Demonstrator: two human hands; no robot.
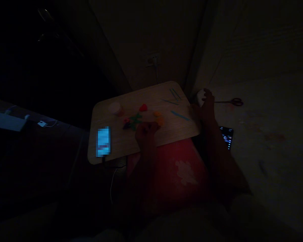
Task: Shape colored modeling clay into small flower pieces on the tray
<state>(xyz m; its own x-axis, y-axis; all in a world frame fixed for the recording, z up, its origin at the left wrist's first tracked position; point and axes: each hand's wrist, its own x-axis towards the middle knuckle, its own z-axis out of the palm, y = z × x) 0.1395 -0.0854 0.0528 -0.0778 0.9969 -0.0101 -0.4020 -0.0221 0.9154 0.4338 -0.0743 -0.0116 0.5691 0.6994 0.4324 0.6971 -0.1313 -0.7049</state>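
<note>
The scene is very dark. My left hand (146,130) is over the near side of a small wooden table (131,148), fingers curled together; whatever they hold is hidden. Just left of it lie a green branching piece (135,121) and a dark purple piece (127,125). Orange-yellow pieces (158,117) sit at its fingertips, and a red piece (143,107) lies farther back. Beyond the table's right edge, my right hand (206,105) has its fingers curved round a white rounded thing (200,96), whose kind is too dark to make out.
Thin green strips (175,94) and a blue strip (179,115) lie on the table's right. A pale tub (115,109) and a lit phone (103,142) with a cable are at its left. Scissors (236,102) and another phone (226,137) lie to the right.
</note>
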